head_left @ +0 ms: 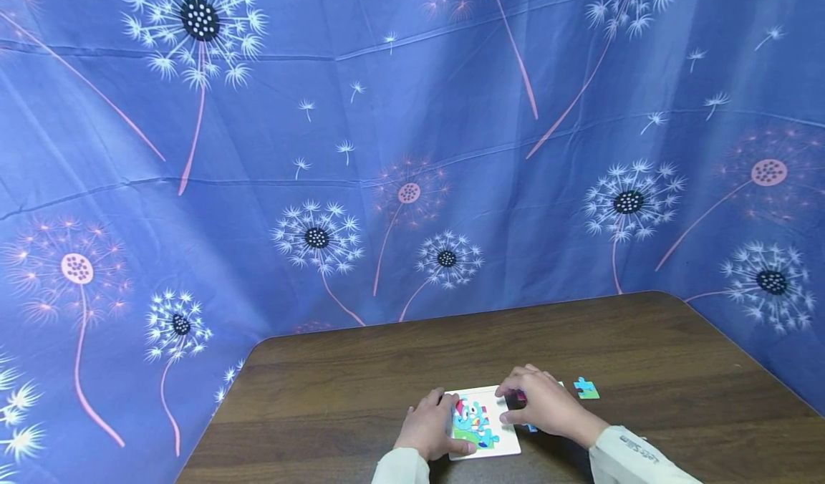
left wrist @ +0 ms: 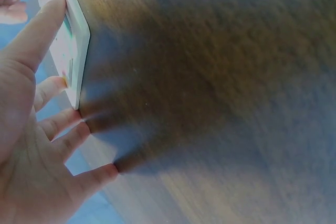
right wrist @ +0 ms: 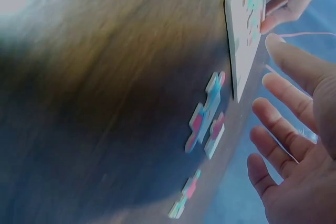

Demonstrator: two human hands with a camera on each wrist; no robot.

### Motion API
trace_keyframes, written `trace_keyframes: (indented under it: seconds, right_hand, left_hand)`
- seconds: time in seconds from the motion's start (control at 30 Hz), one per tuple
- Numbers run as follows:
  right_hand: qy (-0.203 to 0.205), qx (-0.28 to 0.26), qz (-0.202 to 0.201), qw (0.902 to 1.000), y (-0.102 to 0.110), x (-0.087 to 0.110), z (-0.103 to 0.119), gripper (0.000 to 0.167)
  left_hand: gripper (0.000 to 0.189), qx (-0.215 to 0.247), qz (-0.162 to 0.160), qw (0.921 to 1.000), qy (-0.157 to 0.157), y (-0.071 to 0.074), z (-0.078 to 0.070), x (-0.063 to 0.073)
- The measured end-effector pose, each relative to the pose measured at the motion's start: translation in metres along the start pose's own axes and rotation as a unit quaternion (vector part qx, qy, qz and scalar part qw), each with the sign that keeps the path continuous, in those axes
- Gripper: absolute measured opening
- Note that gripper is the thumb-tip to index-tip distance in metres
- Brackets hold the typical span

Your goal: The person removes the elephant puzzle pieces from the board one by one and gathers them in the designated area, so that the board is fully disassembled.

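A white-framed jigsaw puzzle board [head_left: 509, 439] lies flat near the table's front, with blue, green and red cartoon pieces [head_left: 475, 435] set in its left part. My left hand [head_left: 424, 425] is at its left side, the thumb resting on the near rim and the index finger touching the board, the other fingers spread on the table. Over the right edge hovers my right hand [head_left: 544, 402], thumb and fingers apart and nothing visible between them. Beside the board lie loose puzzle pieces: a large blue and pink one [right wrist: 209, 109], a smaller one [right wrist: 214, 139] and another [right wrist: 185, 195].
A blue and green puzzle piece [head_left: 586, 389] lies to the right, beyond my right hand. The brown wooden table [head_left: 361, 376] has rounded far corners. Behind it hangs a blue cloth [head_left: 451, 112] printed with dandelions.
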State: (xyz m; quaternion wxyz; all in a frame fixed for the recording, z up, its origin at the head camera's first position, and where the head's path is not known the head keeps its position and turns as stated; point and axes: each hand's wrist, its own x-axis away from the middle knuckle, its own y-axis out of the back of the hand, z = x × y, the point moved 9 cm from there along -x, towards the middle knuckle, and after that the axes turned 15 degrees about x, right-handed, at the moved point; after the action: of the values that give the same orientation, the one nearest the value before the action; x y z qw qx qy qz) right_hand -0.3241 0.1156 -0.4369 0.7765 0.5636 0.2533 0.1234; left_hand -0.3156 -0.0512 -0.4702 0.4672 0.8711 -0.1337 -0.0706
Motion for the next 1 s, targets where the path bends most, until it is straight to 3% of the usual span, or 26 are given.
trace_keyframes:
  seconds: [0.2,0.57,1.0]
  right_hand:
    - [-0.001,0.005,0.013,0.9999,-0.012,-0.006,0.005,0.031]
    - [0.013,0.007,0.001,0.9999,-0.023,-0.010,0.012,0.027]
    - [0.029,0.023,-0.005,0.9993,-0.025,-0.018,0.018,0.024]
  left_hand:
    - [0.079,-0.010,-0.001,0.9999,-0.004,0.001,-0.002,0.001]
    - [0.080,-0.021,-0.002,0.9998,-0.003,0.000,-0.002,0.000]
    - [0.080,-0.013,0.005,0.9999,0.010,0.000,0.000,-0.001]
